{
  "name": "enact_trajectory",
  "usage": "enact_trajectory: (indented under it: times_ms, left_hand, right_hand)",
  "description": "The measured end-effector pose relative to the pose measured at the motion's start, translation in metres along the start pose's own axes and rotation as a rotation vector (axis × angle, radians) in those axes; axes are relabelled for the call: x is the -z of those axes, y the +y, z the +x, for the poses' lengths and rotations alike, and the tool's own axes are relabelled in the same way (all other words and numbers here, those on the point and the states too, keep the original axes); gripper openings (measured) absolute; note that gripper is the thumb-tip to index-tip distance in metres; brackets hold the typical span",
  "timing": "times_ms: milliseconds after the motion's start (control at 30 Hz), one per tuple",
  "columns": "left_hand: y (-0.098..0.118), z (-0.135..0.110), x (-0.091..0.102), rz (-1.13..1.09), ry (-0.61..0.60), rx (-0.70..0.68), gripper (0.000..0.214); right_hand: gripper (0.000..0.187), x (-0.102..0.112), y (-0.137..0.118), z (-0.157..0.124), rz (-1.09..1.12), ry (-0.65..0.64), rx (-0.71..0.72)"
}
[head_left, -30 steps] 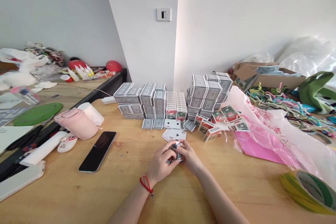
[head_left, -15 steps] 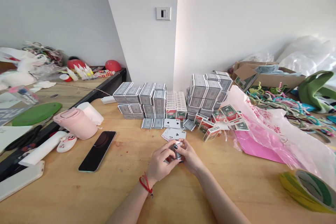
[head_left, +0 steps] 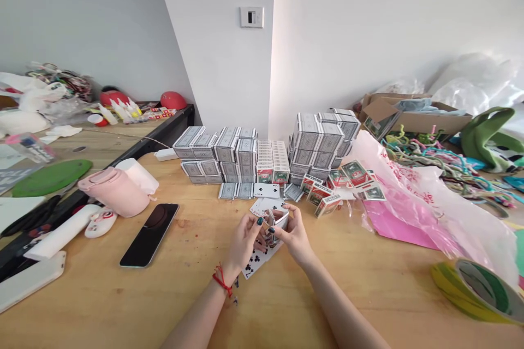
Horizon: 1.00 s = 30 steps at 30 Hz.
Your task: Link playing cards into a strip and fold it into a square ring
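Note:
Between my two hands is a small bunch of playing cards (head_left: 279,219), bent and partly hidden by the fingers. My left hand (head_left: 244,242) is closed on its left side, the thumb on top. At the other side my right hand (head_left: 297,233) grips the bunch with thumb and fingers. Face-up club cards (head_left: 254,265) show below the fingers, though whether they are held or lie on the table I cannot tell. Just beyond, loose cards (head_left: 266,191) lie face up in front of stacked grey-backed card decks (head_left: 237,152).
Red and green card boxes (head_left: 323,196) lie right of the loose cards, beside pink plastic sheeting (head_left: 409,196). A tall deck stack (head_left: 319,139) stands behind them. To the left are a black phone (head_left: 149,235) and a pink pouch (head_left: 117,191). Yellow tape (head_left: 454,289) sits at right.
The cards, earlier held close together in my fingers, are now bent and spread between my hands. Club faces have come into view below. My hands have moved slightly apart.

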State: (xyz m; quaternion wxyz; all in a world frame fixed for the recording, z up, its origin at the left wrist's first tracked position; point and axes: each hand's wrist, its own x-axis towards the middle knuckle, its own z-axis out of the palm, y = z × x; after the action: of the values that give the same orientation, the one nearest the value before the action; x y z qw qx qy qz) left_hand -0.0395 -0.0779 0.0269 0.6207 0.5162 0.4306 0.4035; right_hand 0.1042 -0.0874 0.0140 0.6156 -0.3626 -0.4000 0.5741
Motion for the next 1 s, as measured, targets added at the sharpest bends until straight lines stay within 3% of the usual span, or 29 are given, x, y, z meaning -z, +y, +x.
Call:
enact_trajectory:
  times_ms: [167, 367, 500, 567, 733, 1000]
  left_hand:
    - [0.002, 0.002, 0.000, -0.260, -0.107, 0.216, 0.039]
    - [0.003, 0.002, 0.007, -0.388, -0.156, 0.280, 0.035]
    - [0.006, 0.003, 0.014, -0.348, -0.137, 0.236, 0.043]
    - [0.008, 0.003, 0.016, -0.320, -0.119, 0.203, 0.048]
    - [0.008, 0.005, 0.016, -0.237, -0.091, 0.083, 0.058]
    - [0.004, 0.009, 0.020, -0.068, -0.075, -0.021, 0.056]
  right_hand:
    - [0.069, -0.005, -0.001, -0.006, -0.202, -0.042, 0.084]
    - [0.072, -0.005, 0.001, -0.008, -0.391, -0.085, 0.146]
    - [0.075, 0.001, 0.008, -0.004, -0.446, 0.069, 0.094]
    - [0.073, 0.004, 0.013, -0.001, -0.411, 0.107, 0.040]
    - [0.066, 0.004, 0.017, 0.002, -0.200, -0.013, -0.119]
    - [0.058, 0.006, 0.005, 0.003, 0.072, -0.024, -0.195]
